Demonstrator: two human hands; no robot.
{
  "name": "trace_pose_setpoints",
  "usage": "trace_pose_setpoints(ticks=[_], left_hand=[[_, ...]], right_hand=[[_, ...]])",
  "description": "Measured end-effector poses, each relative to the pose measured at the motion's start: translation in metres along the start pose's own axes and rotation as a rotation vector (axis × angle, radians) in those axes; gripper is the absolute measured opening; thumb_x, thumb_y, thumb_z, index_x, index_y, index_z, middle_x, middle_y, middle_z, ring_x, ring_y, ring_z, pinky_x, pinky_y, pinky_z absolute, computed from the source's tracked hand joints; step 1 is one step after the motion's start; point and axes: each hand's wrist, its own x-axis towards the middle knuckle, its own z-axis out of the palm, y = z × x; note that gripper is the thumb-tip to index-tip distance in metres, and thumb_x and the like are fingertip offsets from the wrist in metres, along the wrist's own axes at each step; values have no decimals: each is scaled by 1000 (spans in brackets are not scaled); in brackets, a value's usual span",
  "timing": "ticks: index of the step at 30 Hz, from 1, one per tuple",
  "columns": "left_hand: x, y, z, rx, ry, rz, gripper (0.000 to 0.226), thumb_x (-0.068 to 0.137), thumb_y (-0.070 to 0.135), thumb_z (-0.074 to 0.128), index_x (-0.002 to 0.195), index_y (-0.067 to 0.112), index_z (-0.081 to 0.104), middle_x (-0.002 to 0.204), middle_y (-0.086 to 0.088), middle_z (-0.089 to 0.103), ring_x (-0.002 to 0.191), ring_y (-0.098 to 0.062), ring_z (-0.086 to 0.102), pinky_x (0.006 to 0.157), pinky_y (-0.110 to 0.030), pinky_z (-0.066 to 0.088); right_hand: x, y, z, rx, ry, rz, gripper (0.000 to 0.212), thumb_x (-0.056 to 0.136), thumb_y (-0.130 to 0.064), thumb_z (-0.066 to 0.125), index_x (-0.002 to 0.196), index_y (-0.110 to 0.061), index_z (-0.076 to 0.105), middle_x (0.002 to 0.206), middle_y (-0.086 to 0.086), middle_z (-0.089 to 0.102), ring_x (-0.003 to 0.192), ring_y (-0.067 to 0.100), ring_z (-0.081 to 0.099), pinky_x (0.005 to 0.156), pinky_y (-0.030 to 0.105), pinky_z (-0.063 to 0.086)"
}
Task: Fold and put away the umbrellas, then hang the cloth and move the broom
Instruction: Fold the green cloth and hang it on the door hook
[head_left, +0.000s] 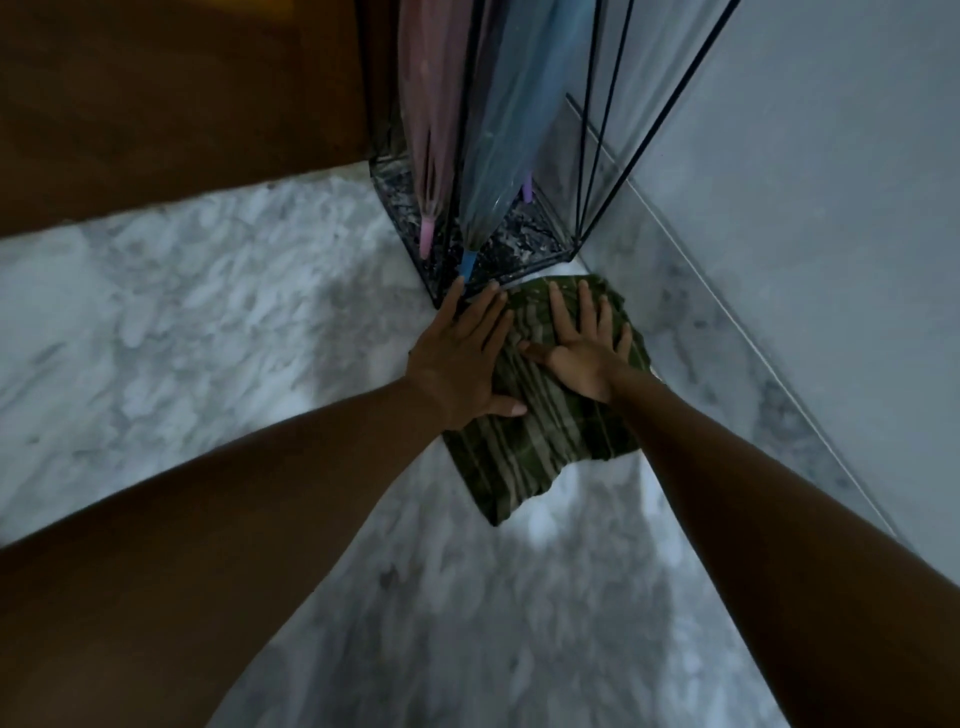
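Note:
A green striped cloth (535, 447) lies flat on the marble floor just in front of a black wire umbrella stand (506, 257). My left hand (462, 353) presses flat on the cloth's left edge, fingers spread, its fingertips reaching the stand's base. My right hand (582, 343) lies flat on the upper part of the cloth, fingers apart. In the stand, tips down, stand a folded pink umbrella (434, 130) and a folded blue umbrella (511, 130). A small purple tip (527, 188) shows behind the blue one. No broom is in view.
The stand sits in a corner between a brown wooden door (171, 98) on the left and a pale wall (831, 182) on the right. Grey-white marble floor (208, 322) spreads to the left and toward me.

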Motion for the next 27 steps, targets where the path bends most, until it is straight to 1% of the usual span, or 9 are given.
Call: trace_pose_setpoints(ticks=[5, 11, 14, 16, 19, 20, 22, 24, 27], left_hand=[[-3, 1, -2, 40, -20, -2, 110, 83, 86, 11, 156, 7, -12, 165, -13, -16, 149, -30, -28, 114, -58, -24], [-31, -12, 6, -10, -53, 32, 107, 87, 82, 15, 156, 7, -13, 165, -13, -19, 150, -30, -25, 111, -54, -26], [-54, -34, 20, -90, -70, 55, 108, 86, 83, 18, 156, 8, -15, 164, -13, -22, 152, -28, -20, 118, -53, -18], [-72, -54, 29, -125, -62, 83, 110, 81, 85, 13, 156, 10, -15, 164, -11, -21, 153, -27, -16, 120, -52, -14], [-96, -89, 41, -83, -37, 109, 117, 70, 88, -1, 157, 10, -10, 164, -11, -18, 154, -30, -8, 119, -53, -11], [-102, -100, 44, -62, -37, 105, 117, 70, 88, -1, 157, 10, -9, 163, -9, -20, 154, -30, -7, 118, -54, -12], [-113, -119, 49, -42, -74, 94, 115, 71, 87, 0, 157, 12, -13, 160, -7, -25, 153, -31, -11, 117, -53, -16], [-121, -135, 52, -42, -106, 89, 114, 71, 88, 2, 157, 15, -17, 163, -7, -24, 153, -31, -14, 114, -51, -20], [-129, -151, 57, -60, -100, 85, 114, 71, 89, 6, 156, 17, -17, 164, -7, -22, 153, -31, -14, 115, -52, -20]], right_hand=[[4, -2, -4, 15, -18, -9, 88, 92, -74, 40, 154, -48, -18, 164, -5, -32, 151, 23, -28, 120, 53, -15], [-7, -8, 15, -47, 39, -91, 79, 94, -75, 29, 154, -49, -16, 165, -4, -29, 152, 24, -26, 119, 54, -18], [-17, -26, 30, -82, 81, -157, 77, 95, -75, 23, 155, -47, -15, 166, -2, -27, 152, 24, -25, 119, 54, -19], [-25, -42, 41, -95, 100, -208, 75, 96, -73, 22, 156, -46, -13, 166, -1, -25, 152, 25, -25, 119, 55, -19], [-37, -71, 57, -110, 137, -285, 72, 98, -69, 22, 157, -44, -10, 168, -1, -21, 153, 27, -22, 119, 58, -15], [-41, -81, 62, -113, 151, -304, 72, 98, -69, 22, 158, -43, -10, 168, -1, -19, 153, 28, -20, 120, 59, -14], [-46, -101, 68, -108, 169, -316, 74, 98, -69, 23, 159, -41, -10, 168, 2, -18, 154, 30, -18, 120, 59, -13], [-50, -119, 74, -104, 173, -294, 80, 95, -72, 23, 160, -37, -8, 168, 7, -17, 154, 31, -18, 120, 59, -12], [-55, -137, 89, -124, 254, -286, 88, 88, -78, 12, 161, -33, -3, 169, 12, -9, 155, 33, -10, 120, 60, -7]])
